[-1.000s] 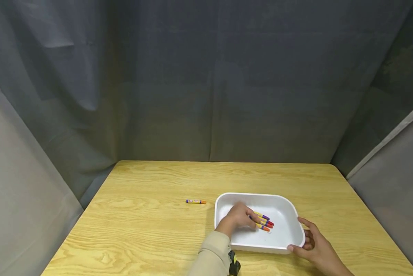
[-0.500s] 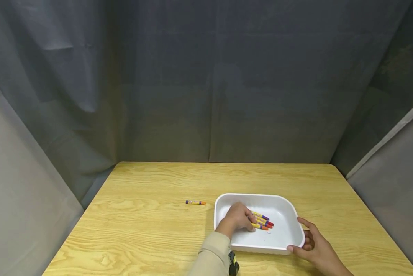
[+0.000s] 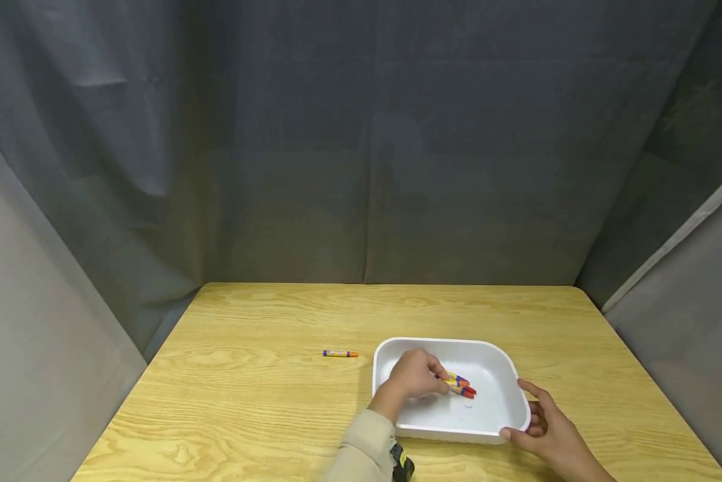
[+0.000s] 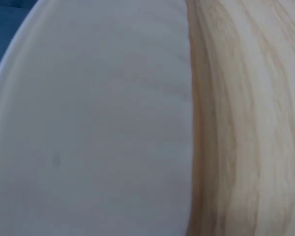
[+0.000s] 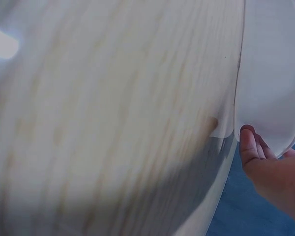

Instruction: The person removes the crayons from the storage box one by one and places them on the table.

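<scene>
Head view: the left hand (image 3: 415, 376) pinches a bunch of crayons (image 3: 461, 385) inside the white tray (image 3: 506, 408) on the table (image 3: 264, 402). The right hand (image 3: 544, 428) grips the tray's near right corner. 1 crayon (image 3: 340, 353) lies apart, left of the tray.

Left wrist view: only tray wall (image 4: 88, 123) and table (image 4: 255, 123) show.

Right wrist view: the thumb (image 5: 250, 152) presses the tray rim (image 5: 273, 73).

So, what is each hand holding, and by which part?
The left hand grips the crayons inside the white tray by their left ends. The right hand holds the tray's near right corner.
</scene>
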`<move>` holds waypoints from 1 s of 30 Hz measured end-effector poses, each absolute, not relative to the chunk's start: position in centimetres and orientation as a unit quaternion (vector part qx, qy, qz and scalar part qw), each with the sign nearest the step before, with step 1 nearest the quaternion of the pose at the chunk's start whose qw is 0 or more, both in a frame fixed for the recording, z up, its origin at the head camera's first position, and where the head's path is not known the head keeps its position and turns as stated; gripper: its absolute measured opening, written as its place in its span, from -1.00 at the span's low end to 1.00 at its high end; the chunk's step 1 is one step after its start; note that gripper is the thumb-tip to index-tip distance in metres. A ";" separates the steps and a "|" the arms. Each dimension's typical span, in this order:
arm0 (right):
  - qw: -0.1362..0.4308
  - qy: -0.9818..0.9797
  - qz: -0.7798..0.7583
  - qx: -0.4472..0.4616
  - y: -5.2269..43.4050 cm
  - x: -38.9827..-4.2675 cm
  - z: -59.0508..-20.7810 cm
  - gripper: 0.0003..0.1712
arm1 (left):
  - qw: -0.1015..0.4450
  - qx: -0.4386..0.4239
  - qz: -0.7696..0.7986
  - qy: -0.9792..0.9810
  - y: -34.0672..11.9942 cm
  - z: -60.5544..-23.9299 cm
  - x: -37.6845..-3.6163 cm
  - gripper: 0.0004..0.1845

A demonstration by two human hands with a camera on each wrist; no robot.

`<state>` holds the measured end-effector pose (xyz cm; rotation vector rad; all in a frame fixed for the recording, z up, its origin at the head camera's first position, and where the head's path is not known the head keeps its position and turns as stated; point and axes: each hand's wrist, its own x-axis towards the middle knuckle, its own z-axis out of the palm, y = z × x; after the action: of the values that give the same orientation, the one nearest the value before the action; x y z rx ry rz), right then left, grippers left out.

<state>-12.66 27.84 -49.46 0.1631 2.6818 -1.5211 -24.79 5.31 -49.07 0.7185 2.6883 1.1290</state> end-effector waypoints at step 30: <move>0.047 0.875 -0.475 0.075 27.8 -12.9 -49.3 0.15 | -0.027 0.329 0.446 0.832 0.4 -46.0 -24.0 -0.83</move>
<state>-12.87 27.83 -49.27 0.2295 2.6706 -1.4508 -24.02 0.40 -46.04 1.0532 2.6587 1.4274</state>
